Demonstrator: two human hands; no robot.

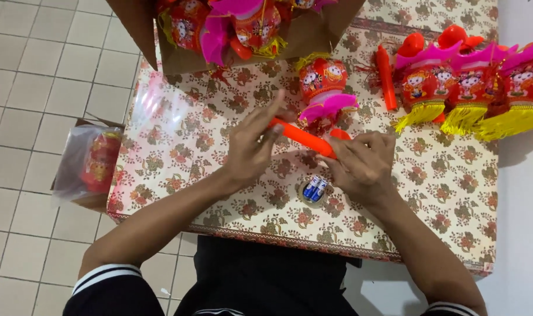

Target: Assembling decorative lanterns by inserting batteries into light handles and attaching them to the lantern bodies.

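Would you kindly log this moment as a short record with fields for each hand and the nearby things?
left hand: pinches one end of the orange handle stick
right hand: grips the stick's other end
stick: tilted, held just above the floral tablecloth
batteries: two blue ones, side by side below the stick
lantern: red with pink trim, lying beyond the hands
finished row: lanterns with yellow fringe, far right
cardboard box: holds more lanterns

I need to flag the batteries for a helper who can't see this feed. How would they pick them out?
On the floral-patterned tablecloth, look near the front edge, just below the orange plastic stick held between the left hand and the right hand. The two small blue-and-white cylindrical batteries lie side by side there, the only blue items among red lanterns.
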